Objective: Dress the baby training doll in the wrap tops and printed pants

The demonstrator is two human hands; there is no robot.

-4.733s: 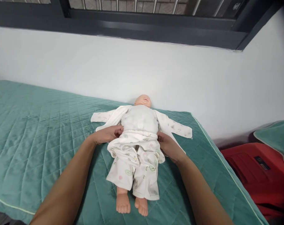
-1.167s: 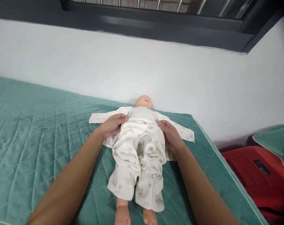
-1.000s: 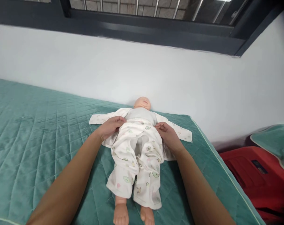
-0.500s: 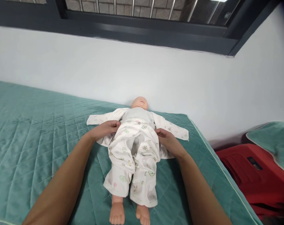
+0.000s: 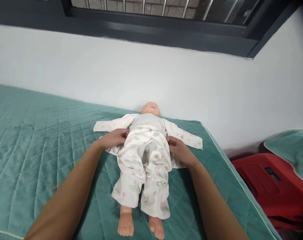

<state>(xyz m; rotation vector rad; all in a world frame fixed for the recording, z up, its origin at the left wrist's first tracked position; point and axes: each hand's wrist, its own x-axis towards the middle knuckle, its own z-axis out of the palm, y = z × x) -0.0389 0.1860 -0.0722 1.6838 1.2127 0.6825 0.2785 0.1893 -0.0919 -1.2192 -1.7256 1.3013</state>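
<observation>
A baby doll [image 5: 150,108] lies on its back on a green quilted mat [image 5: 58,140], its head near the wall and its bare feet toward me. It wears white printed trousers [image 5: 155,163], and a white long-sleeved top [image 5: 185,135] has both sleeves spread out sideways. My left hand [image 5: 116,137] pinches the trousers' waist at the left side of the doll. At the right side of the waist, my right hand [image 5: 178,148] is closed on the trousers as well. Some of the top's cloth lies beneath both hands.
Behind the mat rises a white wall [image 5: 116,73], with a dark window frame [image 5: 154,33] and metal bars above. To the right of the mat's edge, lower down, is a red plastic object [image 5: 269,186] with a green cloth [image 5: 291,150] beside it.
The view has shifted slightly. The doll's lower legs have moved a little, the right foot in view slightly outward. Both hands keep their hold at the waist.
</observation>
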